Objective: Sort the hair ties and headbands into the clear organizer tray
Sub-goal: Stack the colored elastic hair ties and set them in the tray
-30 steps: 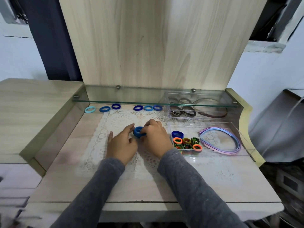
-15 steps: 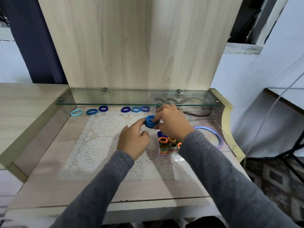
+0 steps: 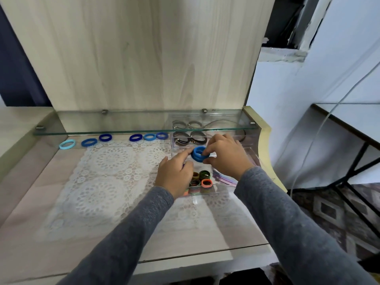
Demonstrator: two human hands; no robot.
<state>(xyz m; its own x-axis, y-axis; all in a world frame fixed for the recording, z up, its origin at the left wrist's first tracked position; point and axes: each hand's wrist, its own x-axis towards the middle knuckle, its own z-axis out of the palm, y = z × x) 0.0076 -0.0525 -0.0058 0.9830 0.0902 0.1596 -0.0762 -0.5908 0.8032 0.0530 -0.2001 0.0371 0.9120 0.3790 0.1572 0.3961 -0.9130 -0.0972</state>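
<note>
Head view, nearest first: two grey sleeves are reaching forward over the bench (image 3: pixel 41 202) and its lace mat (image 3: pixel 107 177). Left hand (image 3: pixel 174 175) is hovering at the near-left corner of the clear organizer tray (image 3: pixel 203 193), fingers loosely curled, forefinger stretching toward the left rim of a stack of blue hair ties (image 3: pixel 199 153); cannot tell whether it is touching or gripping.

Right hand (image 3: pixel 226 158) is pinching that stack between thumb and fingertips, holding it above the tray's front-left compartment, just behind the coloured hair ties (image 3: pixel 200 178) sitting there. Pink and lilac headbands (image 3: pixel 225 179) are lying in the compartment to the right, mostly hidden by the right wrist.

Further back, brown hair ties (image 3: pixel 189 138) are filling the rear compartment under the glass shelf (image 3: pixel 144 125). Six loose hair ties (image 3: pixel 135 137), blues and one pale, are lying in a row on the bench beneath that shelf, well apart from the tray.

Judgement: placing step is under way, stack not yet set down. Next move is calling for lowering it into the free space behind the coloured ones, releasing without the stack toppling, then reaching left for the loose row.
</note>
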